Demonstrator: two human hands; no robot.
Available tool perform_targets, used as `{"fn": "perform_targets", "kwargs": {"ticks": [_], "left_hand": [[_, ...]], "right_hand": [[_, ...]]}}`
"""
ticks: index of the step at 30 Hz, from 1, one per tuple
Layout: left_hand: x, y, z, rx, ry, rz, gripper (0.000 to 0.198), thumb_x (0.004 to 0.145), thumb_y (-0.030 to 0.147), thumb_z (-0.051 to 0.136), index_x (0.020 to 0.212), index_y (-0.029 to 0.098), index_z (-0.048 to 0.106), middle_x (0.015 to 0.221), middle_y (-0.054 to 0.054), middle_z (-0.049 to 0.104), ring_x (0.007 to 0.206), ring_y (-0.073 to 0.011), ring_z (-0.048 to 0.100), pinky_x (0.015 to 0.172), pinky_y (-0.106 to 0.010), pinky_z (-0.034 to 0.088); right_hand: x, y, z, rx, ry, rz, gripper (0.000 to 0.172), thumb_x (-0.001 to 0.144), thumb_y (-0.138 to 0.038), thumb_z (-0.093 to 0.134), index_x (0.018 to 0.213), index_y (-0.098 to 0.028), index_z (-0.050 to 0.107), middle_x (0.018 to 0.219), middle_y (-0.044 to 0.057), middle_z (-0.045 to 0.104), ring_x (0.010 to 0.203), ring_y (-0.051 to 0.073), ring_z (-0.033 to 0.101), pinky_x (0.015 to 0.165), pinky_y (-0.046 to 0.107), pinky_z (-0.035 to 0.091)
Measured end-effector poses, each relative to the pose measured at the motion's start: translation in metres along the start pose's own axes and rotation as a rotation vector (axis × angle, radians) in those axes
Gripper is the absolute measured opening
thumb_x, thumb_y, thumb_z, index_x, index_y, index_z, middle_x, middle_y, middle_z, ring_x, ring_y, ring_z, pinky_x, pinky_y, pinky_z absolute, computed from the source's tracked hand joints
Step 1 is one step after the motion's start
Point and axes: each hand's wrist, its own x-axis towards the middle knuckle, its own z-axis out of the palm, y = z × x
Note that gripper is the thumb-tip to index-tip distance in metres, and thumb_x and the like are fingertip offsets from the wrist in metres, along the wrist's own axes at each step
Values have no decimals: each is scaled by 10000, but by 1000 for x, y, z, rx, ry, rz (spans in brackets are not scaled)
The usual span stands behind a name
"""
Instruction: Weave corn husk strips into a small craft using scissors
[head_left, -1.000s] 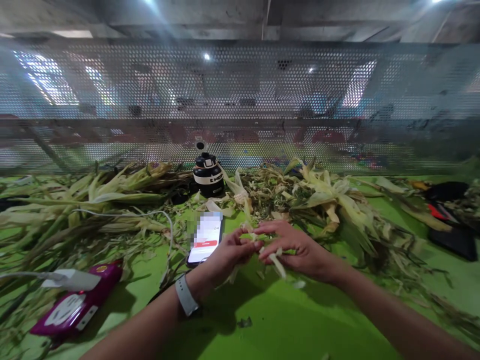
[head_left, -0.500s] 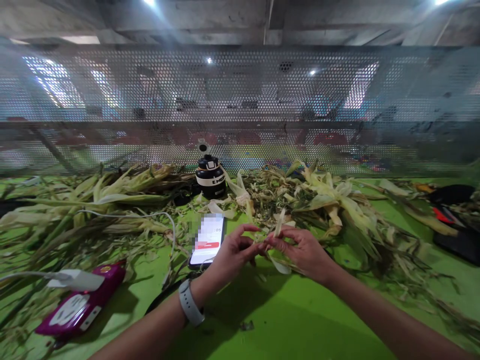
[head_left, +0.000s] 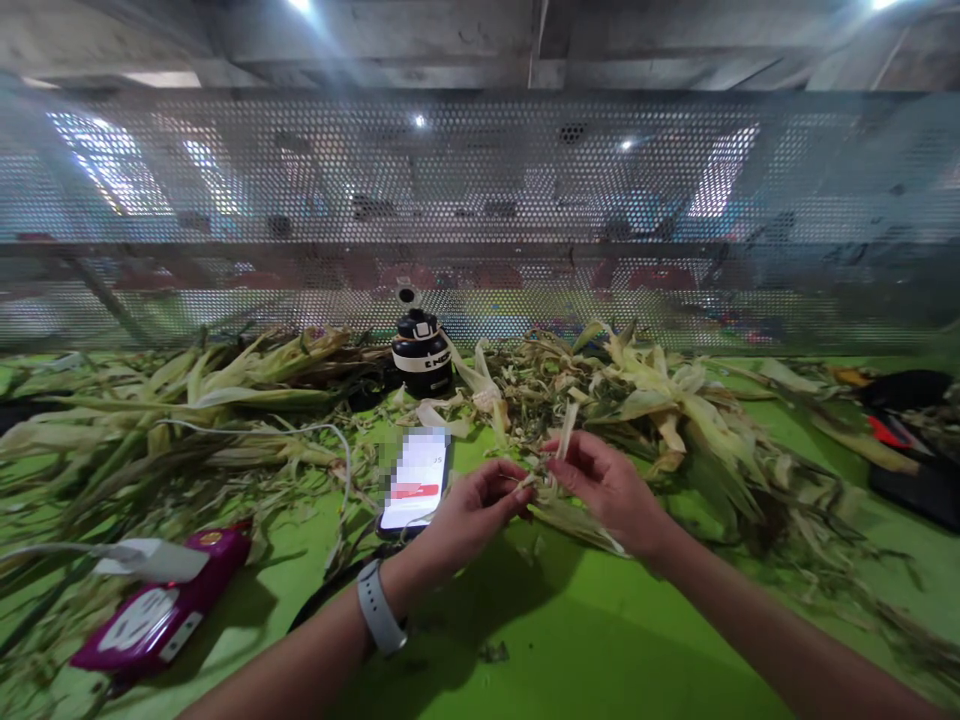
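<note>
Both hands meet over the green table [head_left: 570, 640], just in front of me. My left hand [head_left: 472, 510], with a grey watch on its wrist, pinches the near end of a pale corn husk strip [head_left: 561, 450]. My right hand [head_left: 611, 490] grips the same strip from the right, fingers curled, and a longer husk leaf [head_left: 581, 522] hangs below it. A phone [head_left: 415, 478] with a lit screen lies flat just left of my left hand.
Heaps of corn husks and stalks cover the table at the left [head_left: 165, 410] and right [head_left: 675, 410]. A black and cream bottle [head_left: 421, 355] stands at the back. A magenta power bank [head_left: 161, 610] with a white cable lies near left. Black items [head_left: 911, 480] sit far right. A perforated metal screen [head_left: 480, 210] closes the back.
Both hands rose slightly and moved away from me while working the husk. The strip now stands upright between the fingers, and a longer leaf hangs under my right hand.
</note>
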Motion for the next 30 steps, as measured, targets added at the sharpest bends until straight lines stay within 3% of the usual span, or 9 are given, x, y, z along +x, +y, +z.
{"fn": "perform_targets", "kwargs": {"ticks": [2, 5, 9, 12, 17, 20, 24, 30], "left_hand": [[0, -3, -1, 26, 3, 19, 326, 717, 412, 732, 877, 177, 574, 730, 29, 601, 689, -106, 548, 675, -242, 429], [1, -6, -3, 188, 33, 61, 249, 789, 412, 653, 861, 183, 585, 762, 8, 586, 715, -125, 537, 677, -257, 428], [0, -6, -3, 560, 179, 257, 168, 803, 349, 629, 793, 181, 622, 930, -60, 585, 908, -193, 547, 798, -319, 445], [-3, -3, 0, 655, 224, 358, 147, 805, 314, 616, 747, 179, 620, 1038, -88, 578, 1013, -221, 534, 867, -342, 433], [-7, 3, 5, 569, 117, 211, 179, 859, 342, 548, 801, 177, 588, 746, -24, 589, 688, -147, 528, 612, -249, 418], [-6, 2, 5, 498, 125, 196, 178, 847, 340, 563, 790, 173, 573, 722, -5, 559, 656, -129, 491, 593, -235, 391], [-4, 0, 4, 425, 158, 163, 180, 826, 342, 584, 776, 170, 567, 702, 7, 533, 636, -119, 467, 586, -233, 378], [0, -6, 4, 241, 149, 46, 273, 748, 407, 668, 761, 155, 564, 659, 13, 549, 597, -108, 482, 560, -230, 370]], "right_hand": [[1, 2, 0, 50, -16, 42, 308, 850, -431, 579, 1032, -185, 618, 786, 12, 592, 736, 154, 562, 690, 258, 468], [2, 2, 2, 67, -6, 55, 299, 856, -460, 550, 880, -174, 634, 781, 14, 587, 729, 145, 551, 677, 245, 462], [2, 0, 4, 150, -54, 151, 357, 817, -523, 573, 825, -168, 611, 670, -15, 549, 598, 123, 527, 591, 239, 457], [1, 2, 6, 196, -91, 182, 369, 800, -534, 592, 821, -166, 607, 693, -9, 566, 613, 128, 544, 603, 247, 467], [1, 7, 6, 66, -84, 94, 302, 847, -457, 574, 882, -162, 624, 786, 21, 601, 755, 160, 561, 726, 278, 462], [1, 5, 6, 73, -85, 108, 337, 831, -468, 591, 982, -168, 614, 807, 22, 602, 755, 164, 553, 713, 280, 464], [0, -1, 6, 182, -58, 154, 380, 803, -546, 592, 854, -172, 636, 827, 28, 603, 781, 161, 549, 714, 262, 451], [-2, -6, 5, 374, -110, 257, 425, 809, -567, 582, 693, -161, 619, 640, 6, 579, 606, 124, 512, 656, 263, 422]]}}
